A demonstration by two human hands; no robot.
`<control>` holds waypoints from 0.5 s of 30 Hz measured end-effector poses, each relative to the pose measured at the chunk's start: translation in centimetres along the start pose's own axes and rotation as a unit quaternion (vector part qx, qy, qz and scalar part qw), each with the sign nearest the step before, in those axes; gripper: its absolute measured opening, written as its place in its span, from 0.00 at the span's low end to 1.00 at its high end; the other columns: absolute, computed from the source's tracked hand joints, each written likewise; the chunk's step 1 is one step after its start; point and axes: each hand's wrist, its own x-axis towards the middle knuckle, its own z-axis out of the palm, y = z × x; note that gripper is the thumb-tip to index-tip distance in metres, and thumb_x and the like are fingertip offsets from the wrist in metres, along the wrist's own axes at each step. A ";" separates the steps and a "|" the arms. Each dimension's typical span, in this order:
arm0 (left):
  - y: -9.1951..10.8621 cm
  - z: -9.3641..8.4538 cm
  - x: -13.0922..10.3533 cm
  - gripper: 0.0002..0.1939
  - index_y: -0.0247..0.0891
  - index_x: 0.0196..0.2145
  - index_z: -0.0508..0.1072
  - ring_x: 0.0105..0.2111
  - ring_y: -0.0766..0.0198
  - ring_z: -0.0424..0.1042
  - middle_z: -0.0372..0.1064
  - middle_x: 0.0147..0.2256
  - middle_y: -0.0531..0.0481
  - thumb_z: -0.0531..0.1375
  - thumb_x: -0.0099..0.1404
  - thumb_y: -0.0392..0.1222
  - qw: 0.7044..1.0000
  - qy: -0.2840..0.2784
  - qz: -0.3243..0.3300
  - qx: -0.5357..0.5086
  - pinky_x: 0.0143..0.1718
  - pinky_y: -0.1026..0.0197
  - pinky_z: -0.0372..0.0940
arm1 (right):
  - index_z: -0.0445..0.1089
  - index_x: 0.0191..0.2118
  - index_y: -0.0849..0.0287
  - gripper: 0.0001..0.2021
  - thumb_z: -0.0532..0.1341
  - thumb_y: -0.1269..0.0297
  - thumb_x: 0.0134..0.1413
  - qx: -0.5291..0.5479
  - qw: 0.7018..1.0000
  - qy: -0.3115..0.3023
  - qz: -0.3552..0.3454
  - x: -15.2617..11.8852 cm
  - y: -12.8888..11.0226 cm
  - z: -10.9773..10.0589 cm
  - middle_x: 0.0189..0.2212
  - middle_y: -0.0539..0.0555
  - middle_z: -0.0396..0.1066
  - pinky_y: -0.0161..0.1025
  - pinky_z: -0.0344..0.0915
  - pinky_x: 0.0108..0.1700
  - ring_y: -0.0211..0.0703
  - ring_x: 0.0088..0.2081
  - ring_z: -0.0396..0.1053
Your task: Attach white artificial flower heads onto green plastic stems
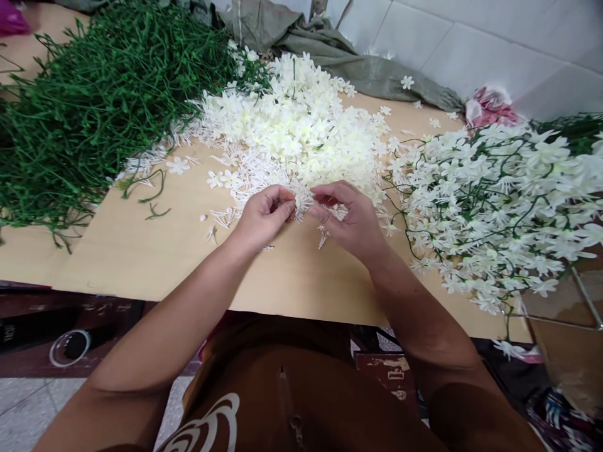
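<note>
My left hand point(269, 216) is closed in a pinch at the near edge of a heap of thin white plastic flower stamens point(257, 179). Whatever sits between its fingertips is too small to make out against the white behind. Facing it, my right hand point(351, 220) is curled with thumb and forefinger apart, and nothing shows between them. Just beyond both hands lies a big pile of white artificial flower heads point(301, 119). A few loose stamens point(323, 237) lie on the cardboard point(301, 282) below my hands.
Green plastic stems point(103, 107) form a large heap at the left. Finished-looking sprays of white flowers on green stems point(494, 201) crowd the right side. A grey-green cloth point(377, 75) runs along the tiled wall point(471, 56). A pink-and-white cloth point(492, 108) lies behind the sprays.
</note>
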 end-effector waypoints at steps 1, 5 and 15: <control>0.0 0.0 0.0 0.04 0.38 0.25 0.67 0.21 0.71 0.62 0.63 0.19 0.57 0.58 0.55 0.31 1.000 -0.004 -0.002 -0.002 0.26 0.66 0.59 | 0.72 0.44 0.57 0.11 0.63 0.58 0.57 0.014 1.000 -0.013 0.001 -0.1 -0.2 0.4 0.36 0.53 0.72 0.41 0.72 0.41 0.39 0.36 0.71; -0.6 0.0 0.0 0.03 0.37 0.26 0.68 0.23 0.70 0.63 0.65 0.22 0.56 0.59 0.54 0.32 1.000 -0.024 0.002 0.010 0.27 0.66 0.59 | 0.71 0.46 0.56 0.13 0.63 0.61 0.56 0.046 0.998 -0.033 0.025 -0.2 -0.3 1.6 0.37 0.52 0.72 0.38 0.70 0.39 0.36 0.35 0.70; -0.9 -0.3 -0.2 0.02 0.37 0.26 0.68 0.24 0.70 0.61 0.65 0.24 0.56 0.58 0.56 0.35 0.994 -0.022 0.047 0.099 0.28 0.65 0.56 | 0.67 0.33 0.58 0.12 0.65 0.55 0.51 0.214 0.965 -0.047 0.146 0.0 -0.2 1.8 0.25 0.47 0.66 0.35 0.64 0.30 0.32 0.26 0.62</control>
